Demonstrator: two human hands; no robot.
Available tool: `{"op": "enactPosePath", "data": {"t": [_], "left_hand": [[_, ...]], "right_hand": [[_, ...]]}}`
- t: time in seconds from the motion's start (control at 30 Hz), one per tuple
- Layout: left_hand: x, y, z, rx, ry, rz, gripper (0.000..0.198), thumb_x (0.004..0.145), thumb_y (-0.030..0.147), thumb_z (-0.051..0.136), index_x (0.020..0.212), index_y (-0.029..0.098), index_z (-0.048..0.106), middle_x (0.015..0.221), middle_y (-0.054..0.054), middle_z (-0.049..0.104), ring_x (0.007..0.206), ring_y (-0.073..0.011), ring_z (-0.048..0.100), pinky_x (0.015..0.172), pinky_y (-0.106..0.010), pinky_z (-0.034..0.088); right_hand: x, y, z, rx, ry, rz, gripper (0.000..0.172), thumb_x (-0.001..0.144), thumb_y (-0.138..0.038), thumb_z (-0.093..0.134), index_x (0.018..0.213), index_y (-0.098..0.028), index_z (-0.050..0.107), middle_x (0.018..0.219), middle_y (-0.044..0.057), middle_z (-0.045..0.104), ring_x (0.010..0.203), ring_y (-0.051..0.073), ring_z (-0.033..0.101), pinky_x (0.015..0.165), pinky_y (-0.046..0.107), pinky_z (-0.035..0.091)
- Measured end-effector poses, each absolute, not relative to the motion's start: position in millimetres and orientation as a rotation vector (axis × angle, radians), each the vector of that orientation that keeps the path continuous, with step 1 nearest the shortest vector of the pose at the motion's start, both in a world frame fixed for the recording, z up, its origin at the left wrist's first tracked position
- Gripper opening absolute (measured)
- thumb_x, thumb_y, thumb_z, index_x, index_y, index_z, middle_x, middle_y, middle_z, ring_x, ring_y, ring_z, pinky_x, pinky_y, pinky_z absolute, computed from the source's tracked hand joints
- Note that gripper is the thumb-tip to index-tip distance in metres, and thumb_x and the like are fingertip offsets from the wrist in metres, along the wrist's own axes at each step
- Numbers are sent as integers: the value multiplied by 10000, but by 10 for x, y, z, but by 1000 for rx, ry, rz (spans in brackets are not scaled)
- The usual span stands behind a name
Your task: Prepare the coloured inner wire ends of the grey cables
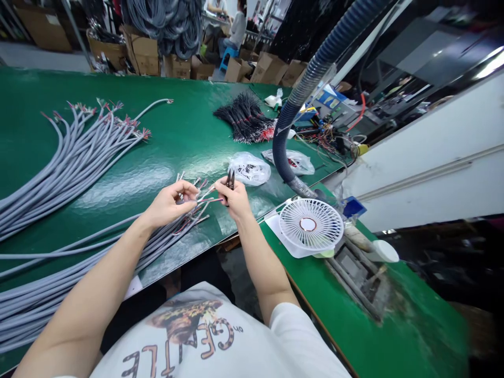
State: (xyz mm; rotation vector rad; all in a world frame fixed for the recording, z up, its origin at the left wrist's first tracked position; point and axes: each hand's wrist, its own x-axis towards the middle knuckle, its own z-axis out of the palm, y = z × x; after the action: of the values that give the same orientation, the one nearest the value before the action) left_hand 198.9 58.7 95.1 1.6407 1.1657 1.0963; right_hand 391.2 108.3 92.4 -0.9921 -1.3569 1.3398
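My left hand [173,202] is closed in a pinch on the stripped end of a grey cable [118,244], where thin coloured wires [207,200] stick out towards the right. My right hand [235,198] is closed round small dark-handled pliers [230,178], their jaws pointing up and away, just beyond the wire tips. Both hands hover over the near edge of the green table [173,136]. More grey cables [43,294] run under my left forearm.
Another fan of grey cables [74,152] lies far left. A bundle of black wires [246,119], two clear plastic bags [249,169], a ribbed hose [315,73] and a small white fan [311,227] stand right. Cardboard boxes [145,52] and seated people are behind.
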Motion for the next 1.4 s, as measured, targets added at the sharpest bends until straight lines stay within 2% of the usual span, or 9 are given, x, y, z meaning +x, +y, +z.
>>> {"op": "enactPosePath", "data": {"t": [0.1,0.27,0.53,0.63,0.8,0.93,1.13,1.3,1.4], "left_hand": [[1997,565,947,1692,1106,1096,232,713,239,672,922,146,637,783,-11,619,683,-116,538,641,-236,432],[1979,547,915,1891,1015,1105,99,750,226,648,782,154,709,713,-27,618,665,-128,545,636,-254,423],[2012,490,1018,2045,957,1299,71,774,231,685,733,173,679,722,-39,660,708,-146,577,693,-279,460],[2015,308,1000,2161,966,1208,72,804,219,657,757,182,697,817,-60,682,812,-160,620,795,-299,481],[1958,-161,824,1995,985,1005,126,846,234,608,822,176,717,978,-102,694,909,-177,653,844,-300,503],[1967,-381,767,1608,1138,1011,230,887,323,554,950,149,691,873,-92,722,819,-183,671,792,-309,526],[2047,-388,809,1842,1171,730,291,882,369,555,822,147,732,765,-66,692,734,-156,596,729,-281,475],[2041,-429,681,1941,1043,1033,155,835,318,646,842,200,746,716,-45,708,717,-157,599,914,-383,439],[2031,-477,603,1874,1064,1163,134,814,319,670,826,210,747,701,-41,698,717,-161,597,933,-405,437]], "right_hand": [[3832,1149,773,-960,-1290,1515,257,639,-373,714,626,-152,583,379,-88,426,323,36,300,358,198,172],[3568,1188,616,-943,-1176,1638,285,545,-336,755,573,-154,537,489,-43,567,339,26,318,344,195,197],[3740,1086,945,-748,-1203,1568,306,657,-414,710,657,-146,561,608,-16,637,338,19,379,324,175,210],[3874,896,1010,-660,-1202,1613,315,704,-424,690,671,-160,522,612,-20,643,313,21,388,310,172,199],[3908,516,915,-573,-1282,1722,299,759,-414,669,709,-162,516,625,-21,653,321,18,408,332,164,248],[3896,278,860,-592,-1393,1691,279,787,-404,657,731,-157,541,615,-25,640,349,24,426,361,165,293],[3908,148,862,-593,-1463,1646,263,805,-393,655,761,-154,555,636,-21,631,375,29,443,382,171,319],[3816,143,704,-684,-1199,1687,291,782,-421,655,721,-164,532,634,-21,624,352,19,395,353,176,251],[3750,162,626,-712,-1086,1746,322,755,-443,660,682,-168,510,611,-31,594,342,19,380,341,182,197]]}}
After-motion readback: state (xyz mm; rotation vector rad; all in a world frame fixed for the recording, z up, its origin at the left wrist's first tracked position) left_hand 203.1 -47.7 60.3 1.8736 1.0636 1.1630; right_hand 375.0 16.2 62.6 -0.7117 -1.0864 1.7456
